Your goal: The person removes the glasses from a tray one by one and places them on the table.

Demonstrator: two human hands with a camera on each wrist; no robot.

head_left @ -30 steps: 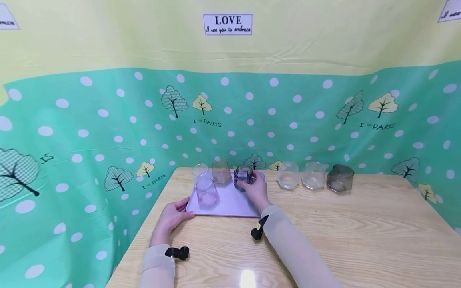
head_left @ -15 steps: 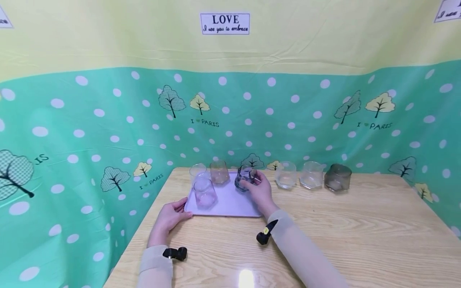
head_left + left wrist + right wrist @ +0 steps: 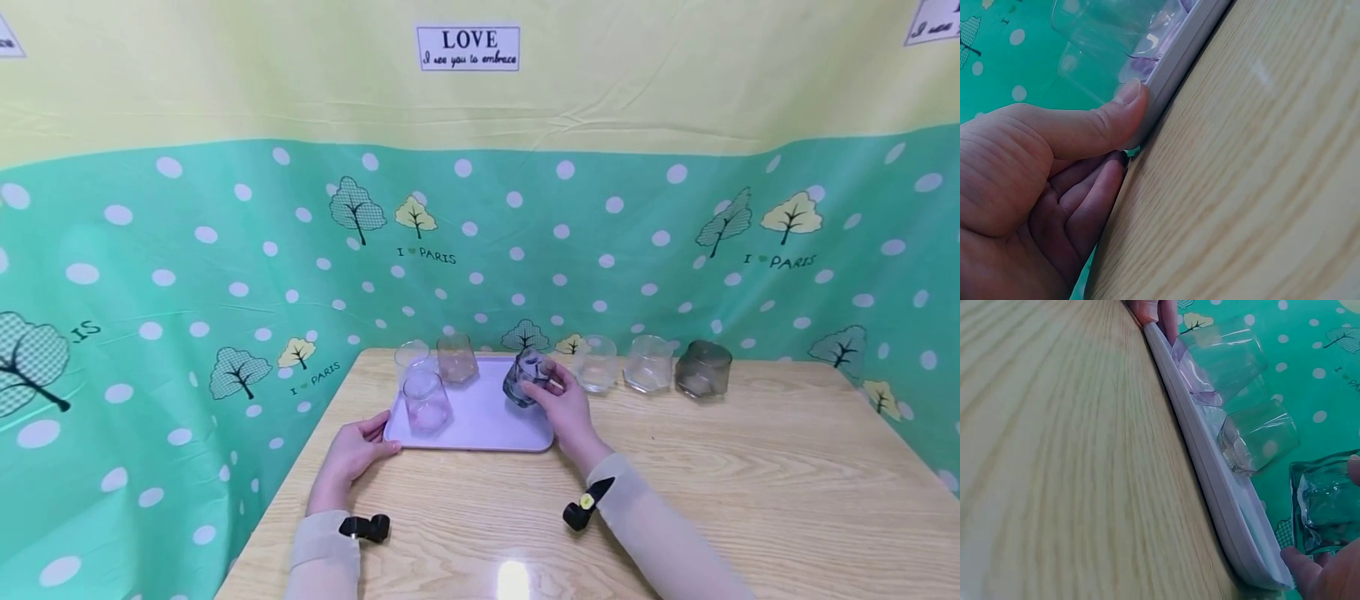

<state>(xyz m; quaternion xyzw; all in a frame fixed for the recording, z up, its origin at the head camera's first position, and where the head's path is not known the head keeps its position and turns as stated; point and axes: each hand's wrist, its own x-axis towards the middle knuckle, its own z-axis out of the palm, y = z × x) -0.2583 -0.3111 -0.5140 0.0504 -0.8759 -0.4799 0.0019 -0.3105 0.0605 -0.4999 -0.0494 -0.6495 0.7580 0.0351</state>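
Note:
My right hand (image 3: 572,410) grips a dark smoky drinking glass (image 3: 522,379) over the right part of a pale lilac tray (image 3: 480,425). The glass leans a little; the right wrist view shows its thick wavy glass wall (image 3: 1322,503) near the tray's end. At the tray's front left corner, my left hand (image 3: 354,457) holds the rim, thumb (image 3: 1104,128) against the edge and the other fingers bent below it. A pinkish glass (image 3: 427,404), a clear glass (image 3: 411,357) and a light brown glass (image 3: 457,360) stand upright on the tray's left half.
Right of the tray, a clear glass (image 3: 596,367), another clear glass (image 3: 648,367) and a dark grey glass (image 3: 703,371) stand in a row along the back of the wooden table (image 3: 675,483). A green and yellow patterned cloth (image 3: 480,217) hangs behind.
My right hand has moved the dark smoky glass to the right across the tray, and the glass now tilts. My left hand keeps its place on the tray corner.

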